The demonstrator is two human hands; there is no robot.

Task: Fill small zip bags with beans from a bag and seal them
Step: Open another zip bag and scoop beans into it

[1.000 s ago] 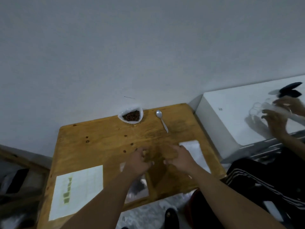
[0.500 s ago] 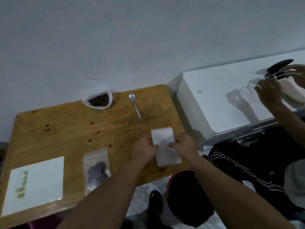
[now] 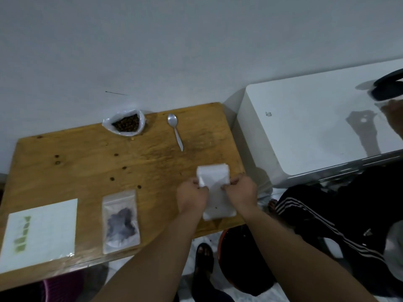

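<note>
A stack of empty white zip bags point(image 3: 214, 179) lies near the right front of the wooden table point(image 3: 91, 162). My left hand point(image 3: 191, 198) pinches its left edge and my right hand point(image 3: 241, 190) pinches its right edge. A filled clear zip bag point(image 3: 121, 221) with dark beans lies flat to the left of my hands. The open plastic bag of brown beans point(image 3: 126, 124) stands at the table's back edge by the wall. A metal spoon point(image 3: 175, 130) lies to its right.
A white sheet with green marks point(image 3: 40, 228) lies at the front left. A white cabinet point(image 3: 316, 127) stands right of the table, with another person's hand point(image 3: 394, 118) over it. Striped dark trousers point(image 3: 327, 216) are at the right. A red bucket rim point(image 3: 221, 243) shows under the table.
My hands moved from the middle of the table right to the white bags and took hold of them. The filled bag stays on the table to the left.
</note>
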